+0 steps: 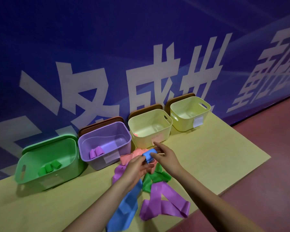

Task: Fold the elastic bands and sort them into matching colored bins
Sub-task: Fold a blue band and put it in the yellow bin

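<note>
Your left hand and right hand both pinch the blue band, part-rolled above the tabletop pile. Loosen either grip and the trailing tail likely unrolls it. No blue bin is evident.

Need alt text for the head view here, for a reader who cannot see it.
Both hands, left hand and right hand, hold a rolled blue band above loose bands on a yellow mat. Behind stand a green bin, a purple bin and two pale yellow bins.
</note>
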Available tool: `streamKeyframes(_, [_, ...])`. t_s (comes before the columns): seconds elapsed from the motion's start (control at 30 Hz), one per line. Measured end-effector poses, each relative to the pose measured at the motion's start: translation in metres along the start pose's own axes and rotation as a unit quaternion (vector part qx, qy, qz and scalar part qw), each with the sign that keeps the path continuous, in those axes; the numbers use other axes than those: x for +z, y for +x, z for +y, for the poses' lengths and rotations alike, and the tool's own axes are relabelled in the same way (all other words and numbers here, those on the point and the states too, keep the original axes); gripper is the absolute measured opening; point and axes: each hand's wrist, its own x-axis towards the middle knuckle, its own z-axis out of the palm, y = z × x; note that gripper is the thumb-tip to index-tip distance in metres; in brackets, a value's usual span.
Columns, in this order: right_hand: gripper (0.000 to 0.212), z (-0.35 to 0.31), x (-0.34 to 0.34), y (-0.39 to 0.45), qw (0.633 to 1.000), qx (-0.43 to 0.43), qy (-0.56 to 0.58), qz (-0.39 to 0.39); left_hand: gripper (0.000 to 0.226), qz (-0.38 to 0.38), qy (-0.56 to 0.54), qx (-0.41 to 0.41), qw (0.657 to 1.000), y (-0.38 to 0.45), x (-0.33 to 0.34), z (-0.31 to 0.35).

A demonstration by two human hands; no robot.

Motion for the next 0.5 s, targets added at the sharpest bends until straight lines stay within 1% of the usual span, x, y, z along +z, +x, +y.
streamKeyframes(0.07, [0.038,-0.001,0.001,0.001,0.999,0.035,-0.001,0.005,0.022,-0.002,-0.004,0.01,1.0,-0.002,-0.004,-0.003])
streamKeyframes(0.13, [0.031,-0.001,0.001,0.0,0.999,0.041,-0.013,-0.005,0.021,-0.005,-0.009,0.012,1.0,-0.002,-0.007,-0.005])
streamKeyframes(0.23, [0.032,-0.003,0.0,-0.004,0.999,0.025,-0.045,0.001,0.022,-0.01,-0.039,-0.002,0.999,-0.002,-0.01,-0.006])
streamKeyframes(0.3, [0.033,-0.005,-0.001,-0.007,0.997,0.004,-0.078,0.003,0.023,-0.015,-0.042,0.002,0.999,-0.002,-0.012,-0.008])
streamKeyframes(0.4, [0.033,-0.007,0.003,-0.012,0.993,-0.019,-0.112,-0.001,0.025,-0.023,-0.013,0.011,1.0,0.0,-0.014,-0.013])
streamKeyframes(0.5, [0.029,-0.009,0.008,-0.017,0.992,-0.019,-0.123,0.002,0.026,-0.02,0.007,0.005,1.0,0.001,-0.013,-0.019])
